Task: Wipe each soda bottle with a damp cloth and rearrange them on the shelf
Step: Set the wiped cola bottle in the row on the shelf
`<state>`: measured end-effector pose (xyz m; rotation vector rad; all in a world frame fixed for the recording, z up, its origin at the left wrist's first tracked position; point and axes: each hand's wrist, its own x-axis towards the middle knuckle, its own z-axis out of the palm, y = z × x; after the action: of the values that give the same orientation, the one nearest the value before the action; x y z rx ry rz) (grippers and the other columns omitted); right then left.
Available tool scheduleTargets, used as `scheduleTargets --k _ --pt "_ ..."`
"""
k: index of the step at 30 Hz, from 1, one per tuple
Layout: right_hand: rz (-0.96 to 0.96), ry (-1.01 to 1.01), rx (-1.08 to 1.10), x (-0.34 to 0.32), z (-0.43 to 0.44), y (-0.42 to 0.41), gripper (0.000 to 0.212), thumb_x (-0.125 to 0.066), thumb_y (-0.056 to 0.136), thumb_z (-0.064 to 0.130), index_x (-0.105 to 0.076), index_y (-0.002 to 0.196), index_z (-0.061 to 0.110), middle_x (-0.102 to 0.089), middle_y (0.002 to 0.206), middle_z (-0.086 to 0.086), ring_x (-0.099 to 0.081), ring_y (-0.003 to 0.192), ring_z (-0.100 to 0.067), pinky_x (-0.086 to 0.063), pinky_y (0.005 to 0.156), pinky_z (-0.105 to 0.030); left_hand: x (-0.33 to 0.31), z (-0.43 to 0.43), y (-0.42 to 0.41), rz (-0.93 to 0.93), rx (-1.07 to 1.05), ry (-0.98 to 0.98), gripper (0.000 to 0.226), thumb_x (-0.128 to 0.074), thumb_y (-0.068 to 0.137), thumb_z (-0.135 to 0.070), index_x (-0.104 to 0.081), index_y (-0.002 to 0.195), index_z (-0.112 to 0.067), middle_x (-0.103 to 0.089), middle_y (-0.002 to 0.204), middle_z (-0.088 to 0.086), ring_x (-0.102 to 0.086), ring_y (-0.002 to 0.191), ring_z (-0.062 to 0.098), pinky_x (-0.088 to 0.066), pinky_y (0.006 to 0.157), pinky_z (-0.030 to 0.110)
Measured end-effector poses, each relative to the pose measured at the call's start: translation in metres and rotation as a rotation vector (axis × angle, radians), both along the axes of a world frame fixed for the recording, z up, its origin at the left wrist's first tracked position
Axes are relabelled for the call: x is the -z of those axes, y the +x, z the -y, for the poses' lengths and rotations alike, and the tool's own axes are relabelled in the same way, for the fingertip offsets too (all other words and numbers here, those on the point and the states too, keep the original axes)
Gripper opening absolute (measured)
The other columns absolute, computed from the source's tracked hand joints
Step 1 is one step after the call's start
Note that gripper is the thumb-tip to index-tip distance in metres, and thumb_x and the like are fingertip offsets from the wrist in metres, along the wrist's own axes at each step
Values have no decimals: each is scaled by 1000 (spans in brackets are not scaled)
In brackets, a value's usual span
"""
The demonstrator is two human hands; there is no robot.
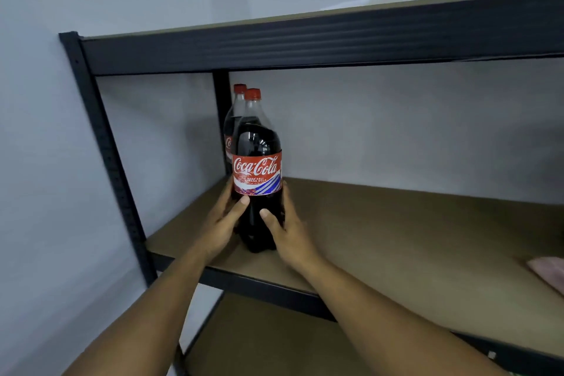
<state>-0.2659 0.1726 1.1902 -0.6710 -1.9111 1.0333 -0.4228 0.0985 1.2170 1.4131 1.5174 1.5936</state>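
Gripping an upright cola-filled soda bottle (257, 174) — left hand (224, 223), right hand (288, 232).

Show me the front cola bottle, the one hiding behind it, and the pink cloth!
Front red-labelled plastic cola bottle (257, 172): head view, its label.
Rear red-capped plastic cola bottle (229, 128): head view, its shoulder.
Pink cloth (547, 272): head view, its visible corner.

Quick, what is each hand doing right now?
Left hand: grips the front cola bottle.
Right hand: grips the same bottle from the other side.
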Motion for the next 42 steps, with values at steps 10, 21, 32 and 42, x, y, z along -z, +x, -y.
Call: scheduleTargets --k 10,21,32,42 --pt "108 -15 -135 3 -12 -70 82 -53 108 44 6 165 45 -31 170 7 -40 150 -22 -36 117 -33 -8 12 -57 -39 -71 -57 56 -47 100 -60 -17 147 -67 -29 143 -48 -24 145 -1 -26 126 47" --pt "3 -63 -195 10 -24 -77 85 -65 100 45 -3 150 76 -38 165 13 -42 149 -12 -41 122 -47 5 3 -65 -74 -75 11 61 -55 97 -44 -27 149 -56 -45 140 -50 -39 136 -19 -36 115 16" --pt "16 -131 -175 18 -28 -76 76 -67 103 33 -22 163 44 -49 158 4 -46 146 -13 -43 120 -42 17 2 -77 -202 -145 11 83 -70 99 -32 -16 156 -60 -44 146 -41 -43 135 -17 -40 113 23" --pt "61 -165 -186 20 -36 -78 75 -65 105 26 -22 164 43 -48 160 4 -48 146 -15 -44 120 -41 17 -2 -78 -251 -172 24 83 -70 99 -36 -14 151 -69 -46 157 -19 -47 140 -3 -43 111 25"
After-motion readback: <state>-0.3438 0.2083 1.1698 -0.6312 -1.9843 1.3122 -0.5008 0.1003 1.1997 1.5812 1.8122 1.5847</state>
